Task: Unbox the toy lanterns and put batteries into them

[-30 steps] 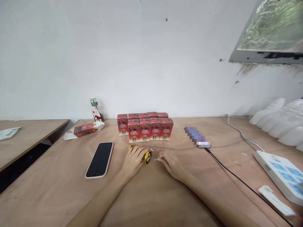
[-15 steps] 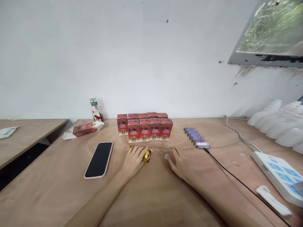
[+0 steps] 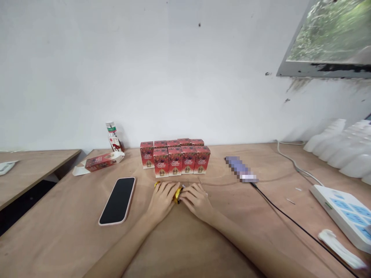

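My left hand [image 3: 162, 199] rests on the wooden table [image 3: 185, 239] with its fingers curled over a small gold round object [image 3: 177, 194]. My right hand [image 3: 197, 199] has come up against the same gold object from the right, fingertips pinched at it. A second bit of gold [image 3: 157, 184] peeks out by the left hand's fingertips. Just beyond both hands stands a block of several small red boxes [image 3: 175, 158].
A black phone in a pink case [image 3: 117, 200] lies left of the hands. An opened red carton [image 3: 100, 161] and a small bottle [image 3: 113, 137] sit at the back left. At the right are a blurred item [image 3: 240, 169], a black cable [image 3: 290, 220], a white scale [image 3: 344, 212] and white bottles [image 3: 348, 150].
My right hand moved left from the thin wire pieces on the table and now touches the gold object beside my left hand. The left hand barely moved.
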A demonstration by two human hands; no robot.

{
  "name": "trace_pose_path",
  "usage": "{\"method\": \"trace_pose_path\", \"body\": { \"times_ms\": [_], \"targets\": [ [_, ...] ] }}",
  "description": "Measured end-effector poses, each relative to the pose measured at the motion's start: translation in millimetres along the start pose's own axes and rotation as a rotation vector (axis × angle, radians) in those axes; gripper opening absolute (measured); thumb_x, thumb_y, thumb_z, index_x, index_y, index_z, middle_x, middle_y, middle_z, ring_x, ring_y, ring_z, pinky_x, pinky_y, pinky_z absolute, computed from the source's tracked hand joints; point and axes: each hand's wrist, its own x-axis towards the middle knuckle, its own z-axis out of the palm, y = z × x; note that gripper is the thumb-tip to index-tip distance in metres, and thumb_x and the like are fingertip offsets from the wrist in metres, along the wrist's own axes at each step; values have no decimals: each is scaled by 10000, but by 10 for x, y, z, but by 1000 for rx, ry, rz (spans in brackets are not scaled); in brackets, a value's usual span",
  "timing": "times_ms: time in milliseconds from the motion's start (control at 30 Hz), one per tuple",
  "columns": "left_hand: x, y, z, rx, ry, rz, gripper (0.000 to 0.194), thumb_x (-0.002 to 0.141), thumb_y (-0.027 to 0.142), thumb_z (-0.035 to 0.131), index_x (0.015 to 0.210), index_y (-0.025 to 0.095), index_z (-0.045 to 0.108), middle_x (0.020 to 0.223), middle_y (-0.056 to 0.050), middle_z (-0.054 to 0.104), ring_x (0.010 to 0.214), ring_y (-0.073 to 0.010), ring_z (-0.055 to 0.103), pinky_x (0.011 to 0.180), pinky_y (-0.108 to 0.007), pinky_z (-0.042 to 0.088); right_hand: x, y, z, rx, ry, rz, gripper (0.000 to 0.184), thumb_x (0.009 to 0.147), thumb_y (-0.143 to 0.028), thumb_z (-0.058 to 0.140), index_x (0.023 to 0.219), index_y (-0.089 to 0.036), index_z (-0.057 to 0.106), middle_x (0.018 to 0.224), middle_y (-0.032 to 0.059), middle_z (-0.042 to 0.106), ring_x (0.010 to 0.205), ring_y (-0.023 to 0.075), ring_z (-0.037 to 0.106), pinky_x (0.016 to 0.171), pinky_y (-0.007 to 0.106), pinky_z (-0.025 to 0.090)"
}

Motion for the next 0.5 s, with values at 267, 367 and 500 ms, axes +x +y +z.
{"method": "trace_pose_path", "body": {
  "times_ms": [267, 367, 500],
  "targets": [
    [-11, -6, 10, 43, 32, 46, 416, 843, 116, 489, 1258, 147, 489, 1117, -88, 642, 1074, -232, 518, 907, -386, 380, -24, 29, 27, 1, -36, -1, 184, 935, -226, 482, 782, -184, 576, 727, 21, 640, 707, 162, 509, 668, 281, 349],
    [-12, -1, 8, 54, 48, 58, 394, 852, 120, 485, 1245, 140, 500, 1104, -86, 647, 1065, -231, 522, 898, -379, 381, -16, 33, 28, -23, -57, -6, 224, 952, -233, 443, 773, -183, 568, 717, 20, 623, 694, 155, 508, 661, 271, 347],
    [-7, 6, 0, 57, 28, 55, 386, 857, 132, 489, 1243, 144, 504, 1106, -86, 646, 1070, -231, 519, 904, -382, 379, -10, 31, 32, -39, -60, -19, 274, 971, -232, 388, 765, -176, 561, 706, 25, 606, 677, 156, 492, 645, 269, 333]
  ]
}}
